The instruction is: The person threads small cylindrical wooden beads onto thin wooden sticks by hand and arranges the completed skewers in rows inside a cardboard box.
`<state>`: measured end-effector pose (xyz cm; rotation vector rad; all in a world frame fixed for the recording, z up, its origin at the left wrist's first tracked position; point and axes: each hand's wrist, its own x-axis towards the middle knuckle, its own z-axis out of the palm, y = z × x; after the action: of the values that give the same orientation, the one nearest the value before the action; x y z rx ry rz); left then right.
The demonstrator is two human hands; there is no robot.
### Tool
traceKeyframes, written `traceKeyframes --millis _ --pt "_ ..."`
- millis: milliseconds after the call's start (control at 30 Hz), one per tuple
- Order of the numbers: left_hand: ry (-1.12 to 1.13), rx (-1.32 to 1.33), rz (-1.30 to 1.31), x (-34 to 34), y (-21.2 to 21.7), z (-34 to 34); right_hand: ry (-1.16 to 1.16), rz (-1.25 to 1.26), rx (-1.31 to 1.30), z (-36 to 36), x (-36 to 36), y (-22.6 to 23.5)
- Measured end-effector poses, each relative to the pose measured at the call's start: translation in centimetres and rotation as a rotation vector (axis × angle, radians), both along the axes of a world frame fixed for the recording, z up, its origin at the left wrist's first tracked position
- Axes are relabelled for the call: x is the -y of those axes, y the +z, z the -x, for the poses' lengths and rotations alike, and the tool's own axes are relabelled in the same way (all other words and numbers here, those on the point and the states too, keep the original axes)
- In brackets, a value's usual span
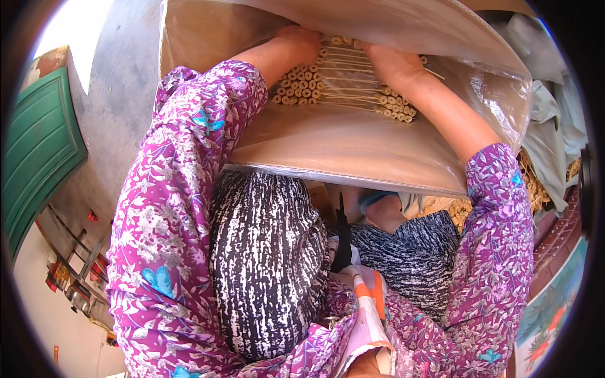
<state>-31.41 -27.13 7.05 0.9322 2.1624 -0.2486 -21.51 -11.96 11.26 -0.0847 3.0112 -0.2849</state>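
Note:
A cardboard box (353,167) lined with clear plastic stands in front of my lap. In it lie pale, thin sticks (346,66) side by side, with clusters of small beige rings (301,85) at their left ends and similar rings (396,107) at their right ends. My left hand (299,45) reaches in at the far left of the sticks, against the ring cluster. My right hand (394,65) rests over their far right part, touching them. The fingers of both hands are mostly hidden, so their grip does not show.
Under the box's right side, more beige ring-ended pieces (444,206) lie in a heap. Grey-green cloth or sacking (547,126) hangs at the right. A green panel (44,151) stands at the left on a grey floor (129,57). My knees are close to the box's near edge.

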Motion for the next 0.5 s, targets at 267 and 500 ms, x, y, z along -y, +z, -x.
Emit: traceKeyframes --millis 267,500 --pt "-0.081 -0.034 -0.007 -0.2 -1.1 -1.5 0.04 -0.035 -0.112 0.8 -1.0 -5.0" --pt "-0.079 -0.014 -0.05 -0.6 -2.1 -2.3 0.016 0.51 -0.157 0.9 -0.3 -6.7"
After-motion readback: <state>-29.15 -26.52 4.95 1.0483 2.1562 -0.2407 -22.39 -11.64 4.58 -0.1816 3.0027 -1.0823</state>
